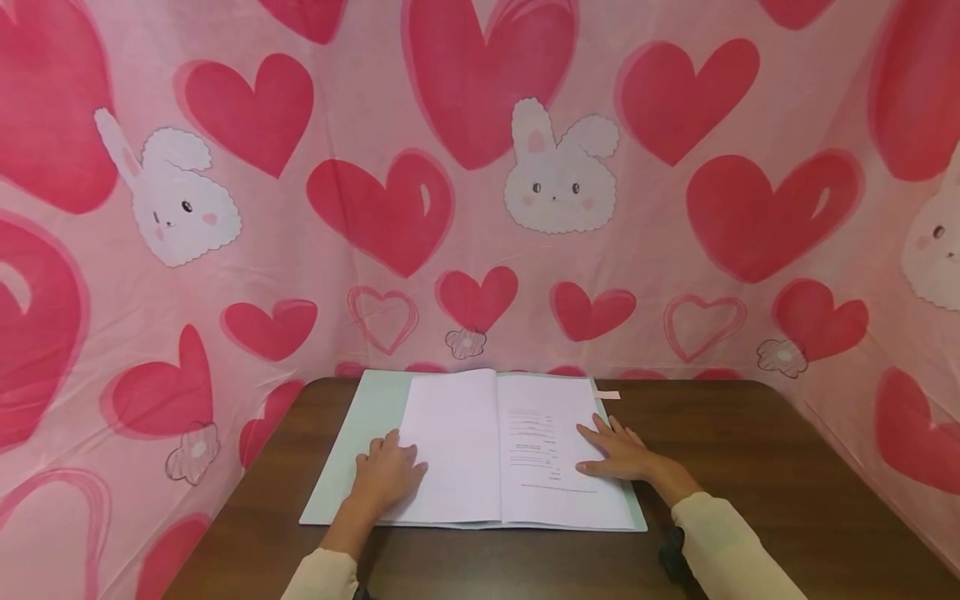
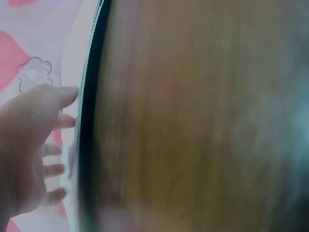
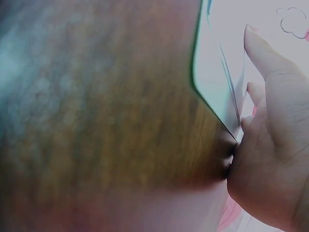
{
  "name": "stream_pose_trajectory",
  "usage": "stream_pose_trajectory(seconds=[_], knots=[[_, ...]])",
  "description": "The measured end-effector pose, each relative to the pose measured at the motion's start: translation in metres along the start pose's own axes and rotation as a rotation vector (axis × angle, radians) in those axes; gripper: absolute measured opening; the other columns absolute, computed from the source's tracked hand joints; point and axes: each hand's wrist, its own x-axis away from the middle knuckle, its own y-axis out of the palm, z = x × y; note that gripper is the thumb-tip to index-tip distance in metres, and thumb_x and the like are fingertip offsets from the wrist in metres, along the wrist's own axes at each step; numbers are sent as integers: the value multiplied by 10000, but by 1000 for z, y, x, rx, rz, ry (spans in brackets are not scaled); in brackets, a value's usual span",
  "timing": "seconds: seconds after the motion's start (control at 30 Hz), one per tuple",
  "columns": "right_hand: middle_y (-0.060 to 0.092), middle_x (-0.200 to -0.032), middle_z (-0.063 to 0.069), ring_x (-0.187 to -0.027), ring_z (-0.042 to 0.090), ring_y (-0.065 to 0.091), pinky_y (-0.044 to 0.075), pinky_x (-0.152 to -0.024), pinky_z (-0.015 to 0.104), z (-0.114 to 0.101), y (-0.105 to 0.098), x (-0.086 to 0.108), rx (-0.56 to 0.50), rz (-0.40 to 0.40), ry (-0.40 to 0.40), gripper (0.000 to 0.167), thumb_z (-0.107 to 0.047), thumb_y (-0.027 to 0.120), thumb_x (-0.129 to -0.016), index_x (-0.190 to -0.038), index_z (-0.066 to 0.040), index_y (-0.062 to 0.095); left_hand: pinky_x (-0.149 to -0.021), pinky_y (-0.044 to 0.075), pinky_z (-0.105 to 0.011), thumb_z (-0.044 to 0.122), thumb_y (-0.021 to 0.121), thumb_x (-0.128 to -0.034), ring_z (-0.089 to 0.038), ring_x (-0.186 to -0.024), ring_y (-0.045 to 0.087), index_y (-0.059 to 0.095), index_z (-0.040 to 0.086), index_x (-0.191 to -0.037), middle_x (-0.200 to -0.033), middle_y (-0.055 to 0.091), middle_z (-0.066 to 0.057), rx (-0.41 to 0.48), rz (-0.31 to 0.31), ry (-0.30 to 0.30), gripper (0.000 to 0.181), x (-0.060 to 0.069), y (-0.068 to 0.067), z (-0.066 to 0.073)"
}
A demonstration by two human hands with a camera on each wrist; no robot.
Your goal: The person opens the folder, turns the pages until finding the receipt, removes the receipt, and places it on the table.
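An open folder with a pale green cover (image 1: 341, 467) lies flat on the table, its white pages spread to both sides. The left page (image 1: 450, 450) looks blank; the right page (image 1: 547, 500) carries lines of small print. My left hand (image 1: 386, 475) rests on the left page near its outer edge, fingers spread. On the right page's outer edge rests my right hand (image 1: 618, 450), its fingers spread too. In the left wrist view the left hand (image 2: 34, 150) touches the pages beside the folder's edge. The right hand (image 3: 275, 130) lies along the folder's corner in the right wrist view.
The dark brown wooden table (image 1: 750, 483) extends to both sides of the folder. A small pale tab (image 1: 607, 395) sticks out from the folder's upper right. Behind the table hangs a pink cloth (image 1: 645, 250) printed with hearts and rabbits.
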Motion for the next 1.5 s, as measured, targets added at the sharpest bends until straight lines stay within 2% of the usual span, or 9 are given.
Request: stream_pose_trajectory(seconds=[0.1,0.2,0.37,0.43,0.63,0.8,0.97,1.23,1.5], knots=[[125,-1693,264,-1532,583,0,23,-1213,727,0,0,1,2,-1,-2,970,-587,690,-834,-1602,-135,306,-1107,286,-759,455,651,-938,-467,-1429,399,649,82,-1347,-1513,502,-235,-52,19,26,553,0,4,2],[119,-1694,264,-1533,581,-4,19,-1214,726,-1,-1,2,-1,-2,0,975,-588,688,-833,-1603,-132,301,-1124,211,-795,436,638,-943,-466,-1446,406,663,100,-1313,-1472,560,-216,-97,72,113,501,-1,7,4],[109,-1696,262,-1535,576,-16,6,-1212,726,1,-1,1,-10,-5,1,979,-588,692,-831,-1604,-134,299,-1118,215,-799,323,627,-959,-414,-1407,502,700,141,-1265,-1366,664,-150,-118,161,276,363,-4,11,8],[104,-1699,257,-1537,572,-23,1,-1212,726,3,0,0,-12,-7,0,978,-588,693,-832,-1605,-137,298,-1127,219,-790,307,621,-964,-395,-1393,527,701,153,-1279,-1351,680,-131,-112,164,307,360,-4,11,12],[104,-1699,258,-1536,575,-20,7,-1211,728,5,0,-2,-8,-7,-6,981,-588,694,-830,-1604,-135,298,-1142,260,-751,371,621,-965,-377,-1368,553,682,182,-1321,-1374,675,-109,-102,111,323,408,-2,12,27],[104,-1698,259,-1537,572,-19,10,-1213,727,4,-1,0,-5,-13,3,987,-589,697,-825,-1605,-136,296,-1154,260,-734,474,595,-957,-372,-1404,513,647,213,-1366,-1432,636,-91,-123,63,327,489,-1,16,39],[110,-1694,266,-1536,572,-24,2,-1211,729,2,-1,1,-22,-15,1,992,-589,702,-821,-1603,-129,301,-1145,268,-733,545,565,-944,-373,-1414,491,636,236,-1382,-1461,612,-81,-127,46,343,541,-3,21,49],[105,-1692,275,-1531,583,-19,2,-1207,732,0,-2,2,-27,-10,-17,987,-578,698,-827,-1601,-114,299,-1089,294,-747,668,515,-907,-412,-1396,467,612,318,-1408,-1491,568,-110,-82,18,393,619,-3,29,60],[103,-1693,273,-1530,584,-16,7,-1208,731,2,-2,0,-20,-13,-16,987,-584,697,-828,-1603,-120,299,-1076,270,-785,773,511,-845,-440,-1418,414,542,392,-1458,-1524,504,-123,-92,-48,393,723,-1,33,64]])
